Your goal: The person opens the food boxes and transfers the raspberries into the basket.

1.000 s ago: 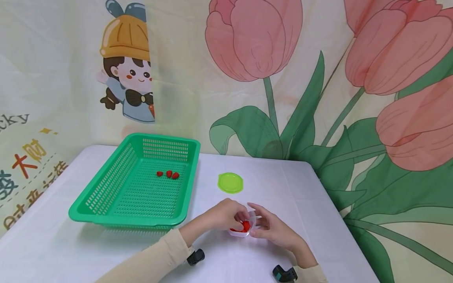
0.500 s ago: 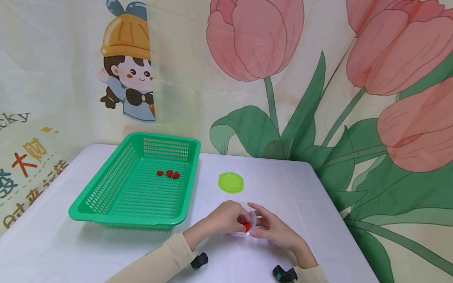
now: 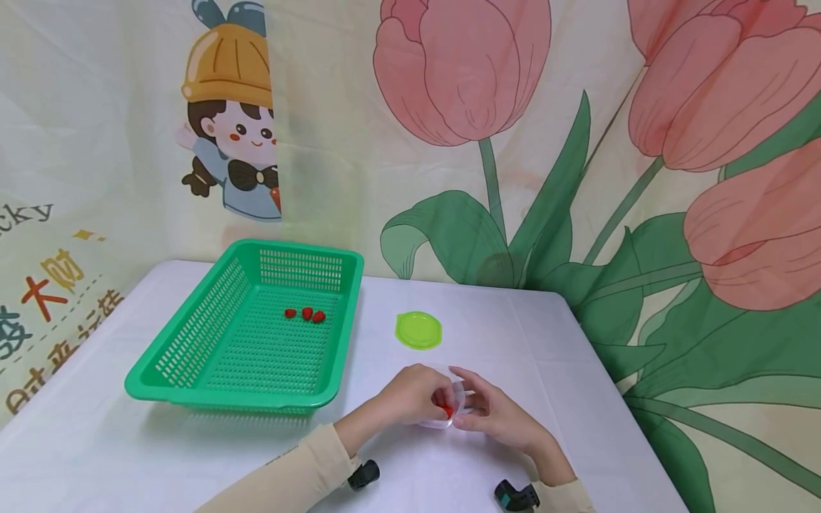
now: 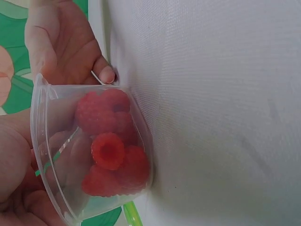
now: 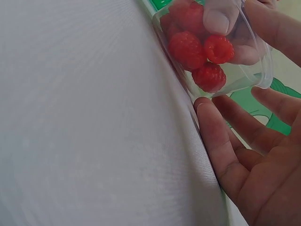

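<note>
Raspberries (image 4: 101, 113) fill the tub (image 4: 40, 132) bottom; three others (image 3: 308, 313) in the basket (image 3: 224, 396) at ten o'clock seem left to pack, lid (image 3: 419, 330) off. Left hand (image 3: 417, 392) dips inside, grip unclear; right hand (image 3: 494, 410) touches it, fingers spread.

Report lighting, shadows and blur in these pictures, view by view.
Head: soft light, with a diffuse shadow below the green basket; left wrist: the raspberries look slightly hazy through the clear cup; right wrist: the tabletop reads dull grey, the raspberries crisper.
</note>
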The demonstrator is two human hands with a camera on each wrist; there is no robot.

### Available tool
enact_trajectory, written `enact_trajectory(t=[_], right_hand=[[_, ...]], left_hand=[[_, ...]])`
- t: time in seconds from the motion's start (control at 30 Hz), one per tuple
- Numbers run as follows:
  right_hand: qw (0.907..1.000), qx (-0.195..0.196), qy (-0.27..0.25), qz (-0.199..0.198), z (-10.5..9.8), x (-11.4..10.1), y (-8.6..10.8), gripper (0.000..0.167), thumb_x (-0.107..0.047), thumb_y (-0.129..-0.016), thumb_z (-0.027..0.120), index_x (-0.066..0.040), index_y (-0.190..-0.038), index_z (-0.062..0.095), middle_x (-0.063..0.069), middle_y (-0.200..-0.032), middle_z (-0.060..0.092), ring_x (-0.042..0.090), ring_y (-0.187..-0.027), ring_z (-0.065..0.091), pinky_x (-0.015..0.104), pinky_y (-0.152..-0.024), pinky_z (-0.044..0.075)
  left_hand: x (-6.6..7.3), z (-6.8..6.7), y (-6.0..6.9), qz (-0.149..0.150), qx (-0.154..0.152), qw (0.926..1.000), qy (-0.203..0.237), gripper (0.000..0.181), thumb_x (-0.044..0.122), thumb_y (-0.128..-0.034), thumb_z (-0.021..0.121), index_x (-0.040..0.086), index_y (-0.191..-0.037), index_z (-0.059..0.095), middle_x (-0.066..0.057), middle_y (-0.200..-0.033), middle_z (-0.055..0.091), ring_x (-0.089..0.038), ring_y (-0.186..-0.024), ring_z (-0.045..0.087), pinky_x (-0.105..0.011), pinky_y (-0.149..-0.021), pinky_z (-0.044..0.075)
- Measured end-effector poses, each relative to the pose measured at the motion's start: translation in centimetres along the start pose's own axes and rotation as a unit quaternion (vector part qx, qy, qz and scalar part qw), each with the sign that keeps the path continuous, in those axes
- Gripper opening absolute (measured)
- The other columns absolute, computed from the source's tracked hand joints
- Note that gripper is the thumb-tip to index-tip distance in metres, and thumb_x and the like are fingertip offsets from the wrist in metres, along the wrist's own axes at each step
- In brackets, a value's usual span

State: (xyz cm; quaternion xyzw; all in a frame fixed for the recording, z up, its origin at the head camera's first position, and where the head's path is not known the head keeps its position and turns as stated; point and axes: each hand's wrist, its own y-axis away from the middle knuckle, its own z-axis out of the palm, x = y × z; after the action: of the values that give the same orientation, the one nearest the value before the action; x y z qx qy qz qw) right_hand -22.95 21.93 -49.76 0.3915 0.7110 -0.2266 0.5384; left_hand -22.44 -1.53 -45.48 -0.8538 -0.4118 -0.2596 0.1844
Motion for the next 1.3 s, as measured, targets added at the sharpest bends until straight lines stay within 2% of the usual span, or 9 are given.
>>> enact_trajectory(t=[0.13, 0.37, 0.7, 0.8, 1.03, 1.17, 1.3], right_hand=[[1.0000, 0.000, -0.003, 0.002, 0.0, -0.1, 0.1, 0.087, -0.024, -0.097, 0.080, -0.020, -0.168, 0.030, 0.010, -0.151, 0.054, 0.028, -0.130, 0.061, 0.030, -0.100, 0.056], [1.0000, 0.001, -0.001, 0.005, 0.1, -0.1, 0.0, 0.085, -0.025, -0.097, 0.080, -0.023, -0.167, 0.032, 0.009, -0.154, 0.052, 0.028, -0.131, 0.061, 0.030, -0.101, 0.056], [1.0000, 0.001, -0.002, 0.008, 0.1, -0.1, 0.0, 0.084, -0.023, -0.098, 0.078, -0.021, -0.168, 0.031, 0.009, -0.152, 0.054, 0.029, -0.131, 0.061, 0.031, -0.100, 0.057], [1.0000, 0.002, -0.003, 0.008, 0.1, -0.1, 0.0, 0.084, -0.023, -0.098, 0.079, -0.021, -0.167, 0.031, 0.009, -0.152, 0.053, 0.030, -0.131, 0.061, 0.030, -0.100, 0.057], [0.9999, 0.008, 0.003, 0.013, 0.2, 0.1, -0.2, 0.082, -0.026, -0.097, 0.079, -0.026, -0.166, 0.034, 0.008, -0.151, 0.056, 0.029, -0.131, 0.061, 0.028, -0.100, 0.057], [0.9999, 0.008, 0.005, 0.012, 0.2, 0.2, -0.3, 0.078, -0.025, -0.098, 0.078, -0.030, -0.164, 0.037, 0.007, -0.152, 0.055, 0.029, -0.130, 0.062, 0.029, -0.100, 0.057], [0.9997, 0.012, 0.010, 0.016, 0.1, 0.3, -0.3, 0.077, -0.026, -0.098, 0.078, -0.031, -0.163, 0.038, 0.009, -0.152, 0.053, 0.029, -0.128, 0.063, 0.031, -0.101, 0.057]], left_hand=[[0.0, 0.1, 0.0, 0.003, 0.000, 1.0000, 0.002, 0.013, 0.009, -0.0878, 0.086, 0.018, -0.086, 0.077, 0.014, -0.076, 0.068, 0.000, -0.074, 0.058, -0.022, -0.076, 0.051], [-0.2, -0.3, 0.1, 0.015, -0.001, 0.9998, -0.011, 0.010, 0.008, -0.0889, 0.083, 0.015, -0.096, 0.083, 0.011, -0.082, 0.074, -0.002, -0.079, 0.063, -0.025, -0.080, 0.052], [-0.3, -0.7, 0.0, -0.008, -0.016, 0.9989, 0.044, 0.009, 0.008, -0.0923, 0.081, 0.016, -0.096, 0.083, 0.014, -0.084, 0.073, -0.002, -0.082, 0.063, -0.023, -0.080, 0.055], [-0.3, -0.9, 0.0, -0.006, -0.020, 0.9985, 0.050, 0.010, 0.008, -0.0924, 0.081, 0.017, -0.096, 0.082, 0.014, -0.085, 0.073, -0.002, -0.083, 0.063, -0.023, -0.080, 0.055], [0.0, -1.9, 0.4, -0.020, -0.020, 0.9974, 0.067, 0.008, 0.012, -0.0945, 0.080, 0.018, -0.100, 0.081, 0.012, -0.091, 0.074, -0.006, -0.090, 0.066, -0.025, -0.081, 0.059], [0.4, -2.8, 0.6, -0.009, -0.013, 0.9972, 0.073, 0.011, 0.012, -0.0952, 0.080, 0.017, -0.104, 0.081, 0.010, -0.095, 0.075, -0.008, -0.093, 0.068, -0.026, -0.082, 0.060], [1.2, -4.4, 1.0, 0.003, -0.006, 0.9963, 0.085, 0.013, 0.012, -0.0955, 0.080, 0.016, -0.108, 0.080, 0.008, -0.098, 0.076, -0.009, -0.094, 0.070, -0.025, -0.081, 0.061]])
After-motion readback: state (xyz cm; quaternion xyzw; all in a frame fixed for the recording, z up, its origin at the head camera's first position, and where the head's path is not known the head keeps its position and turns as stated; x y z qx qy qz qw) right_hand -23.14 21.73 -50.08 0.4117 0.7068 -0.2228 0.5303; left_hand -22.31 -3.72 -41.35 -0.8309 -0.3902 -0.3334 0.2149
